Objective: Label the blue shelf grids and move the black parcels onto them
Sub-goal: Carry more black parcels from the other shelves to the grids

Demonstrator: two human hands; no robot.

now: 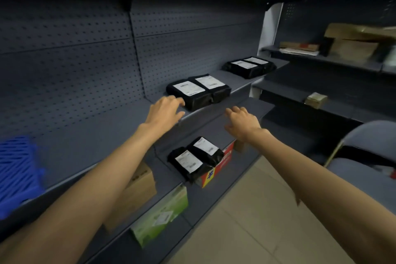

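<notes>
Two black parcels (pixel 198 91) with white labels lie side by side on the grey shelf (pixel 107 133), in the middle. My left hand (pixel 165 110) is open, its fingers spread just left of that pair, at its near corner. My right hand (pixel 242 121) is open too, hovering in front of the shelf edge to the pair's right, holding nothing. Another pair of black parcels (pixel 249 66) sits farther right on the same shelf. A third pair (pixel 196 157) rests lower down on a red box. A blue shelf grid (pixel 17 169) lies at the shelf's far left, blurred.
Below the shelf stand a brown carton (pixel 139 186), a green box (pixel 162 214) and the red box (pixel 218 167). A second shelving unit at the right holds cardboard boxes (pixel 353 43). A grey chair (pixel 368 148) stands at the right over a tiled floor.
</notes>
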